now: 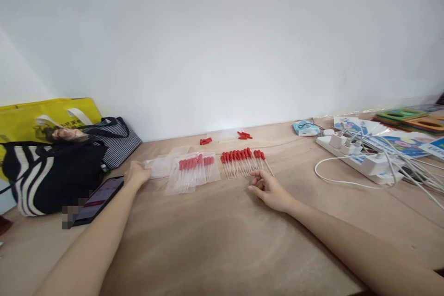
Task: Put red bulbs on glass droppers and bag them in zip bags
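My left hand [138, 174] is at the left end of a stack of clear plastic bags [159, 166], its fingers closed on a bag's edge and slightly blurred. Right beside the stack lie bagged droppers [192, 171], their red bulbs showing through the plastic. A row of loose droppers [239, 162] with red rubber bulbs and thin clear stems lies on the table in the middle. Just below the right end of that row is my right hand [269, 190], fingers loosely curled, thumb apart from the index finger, nothing visible in it.
Loose red bulbs [244, 135] and thin clear tubes [227, 138] lie near the wall. On the left are a phone [99, 200], a black bag [58, 175] and a yellow bag [21, 118]. A power strip [357, 159] with cables and a blue box [305, 128] stand right.
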Action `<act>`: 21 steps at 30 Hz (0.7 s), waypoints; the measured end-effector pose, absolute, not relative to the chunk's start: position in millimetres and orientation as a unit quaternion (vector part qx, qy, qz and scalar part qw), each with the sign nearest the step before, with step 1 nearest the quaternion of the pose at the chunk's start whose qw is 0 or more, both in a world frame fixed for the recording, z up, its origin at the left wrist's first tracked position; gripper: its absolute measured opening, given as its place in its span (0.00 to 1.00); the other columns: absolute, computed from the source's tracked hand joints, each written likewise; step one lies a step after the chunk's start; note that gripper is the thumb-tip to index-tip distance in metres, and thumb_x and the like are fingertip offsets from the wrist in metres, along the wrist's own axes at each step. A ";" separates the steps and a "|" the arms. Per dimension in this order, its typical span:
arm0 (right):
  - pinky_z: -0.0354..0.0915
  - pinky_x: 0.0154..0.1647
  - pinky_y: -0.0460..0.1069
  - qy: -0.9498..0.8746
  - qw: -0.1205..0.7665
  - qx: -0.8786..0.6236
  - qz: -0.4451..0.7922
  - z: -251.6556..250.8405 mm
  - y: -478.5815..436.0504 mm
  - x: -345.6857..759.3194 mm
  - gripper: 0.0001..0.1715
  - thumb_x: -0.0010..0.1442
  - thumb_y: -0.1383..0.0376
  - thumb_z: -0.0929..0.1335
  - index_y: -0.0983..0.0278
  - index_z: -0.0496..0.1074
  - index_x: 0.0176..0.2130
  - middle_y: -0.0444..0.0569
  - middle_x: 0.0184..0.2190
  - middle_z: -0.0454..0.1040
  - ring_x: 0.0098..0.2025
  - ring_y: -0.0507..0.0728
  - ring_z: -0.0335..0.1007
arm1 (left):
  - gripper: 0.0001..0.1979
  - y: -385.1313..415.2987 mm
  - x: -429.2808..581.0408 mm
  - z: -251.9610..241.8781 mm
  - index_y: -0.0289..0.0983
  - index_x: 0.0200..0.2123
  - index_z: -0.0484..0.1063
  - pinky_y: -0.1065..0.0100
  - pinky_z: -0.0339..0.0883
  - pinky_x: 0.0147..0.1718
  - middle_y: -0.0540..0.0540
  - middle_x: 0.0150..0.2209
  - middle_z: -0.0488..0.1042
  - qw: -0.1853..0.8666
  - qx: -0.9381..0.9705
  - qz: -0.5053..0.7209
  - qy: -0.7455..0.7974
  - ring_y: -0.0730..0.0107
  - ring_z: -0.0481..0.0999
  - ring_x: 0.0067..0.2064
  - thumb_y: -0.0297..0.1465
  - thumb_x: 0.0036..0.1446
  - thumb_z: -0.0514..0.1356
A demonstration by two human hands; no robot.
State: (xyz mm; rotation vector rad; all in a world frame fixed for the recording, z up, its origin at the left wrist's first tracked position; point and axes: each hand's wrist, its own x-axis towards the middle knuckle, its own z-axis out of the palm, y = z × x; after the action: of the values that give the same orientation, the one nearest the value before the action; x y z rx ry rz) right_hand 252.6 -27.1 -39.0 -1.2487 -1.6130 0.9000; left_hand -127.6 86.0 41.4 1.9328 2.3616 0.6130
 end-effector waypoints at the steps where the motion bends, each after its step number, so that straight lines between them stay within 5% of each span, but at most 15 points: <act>1: 0.60 0.24 0.44 -0.651 0.439 -0.503 0.361 -38.7 -27.4 252.6 0.18 0.50 0.65 0.65 0.64 0.59 0.42 0.44 0.30 0.64 0.22 0.46 0.58 | 0.24 81.2 -127.7 43.6 0.23 0.47 0.54 0.54 0.62 0.35 0.34 0.38 0.68 0.014 0.603 0.213 0.769 0.43 0.67 0.44 0.35 0.52 0.52; 8: 0.60 0.25 0.44 -0.667 0.422 -0.511 0.340 -34.5 -30.3 251.2 0.17 0.49 0.66 0.65 0.65 0.62 0.41 0.45 0.30 0.65 0.23 0.47 0.59 | 0.14 31.1 -98.0 58.9 0.36 0.44 0.58 0.76 0.60 0.23 0.55 0.22 0.63 0.094 0.608 0.300 0.729 0.76 0.65 0.22 0.33 0.53 0.50; 11: 0.60 0.26 0.45 -0.688 0.406 -0.515 0.312 -32.0 -32.0 250.5 0.11 0.49 0.66 0.65 0.65 0.66 0.36 0.45 0.27 0.67 0.24 0.48 0.60 | 0.12 4.2 -61.5 46.1 0.37 0.40 0.57 0.76 0.55 0.19 0.58 0.17 0.58 0.179 0.643 0.344 0.660 0.76 0.60 0.19 0.31 0.50 0.52; 15: 0.59 0.25 0.44 -0.726 0.385 -0.497 0.279 -27.9 -34.3 251.3 0.05 0.50 0.66 0.65 0.65 0.69 0.30 0.45 0.25 0.68 0.25 0.49 0.61 | 0.10 -26.3 -6.7 19.1 0.37 0.39 0.57 0.73 0.55 0.21 0.57 0.18 0.61 0.207 0.722 0.244 0.614 0.73 0.64 0.20 0.31 0.52 0.48; 21: 0.59 0.28 0.45 -0.775 0.354 -0.467 0.235 -21.4 -36.0 254.2 0.06 0.51 0.68 0.64 0.64 0.70 0.26 0.45 0.23 0.68 0.28 0.50 0.62 | 0.23 -45.4 23.7 22.4 0.36 0.48 0.59 0.65 0.61 0.26 0.51 0.21 0.68 0.165 0.817 0.113 0.541 0.63 0.71 0.27 0.45 0.55 0.46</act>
State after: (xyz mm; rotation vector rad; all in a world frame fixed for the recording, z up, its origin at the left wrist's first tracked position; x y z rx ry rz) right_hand 254.2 -36.0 -21.4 -1.2081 -2.0050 0.6077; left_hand 23.7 -45.4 22.4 2.3286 1.5409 0.3209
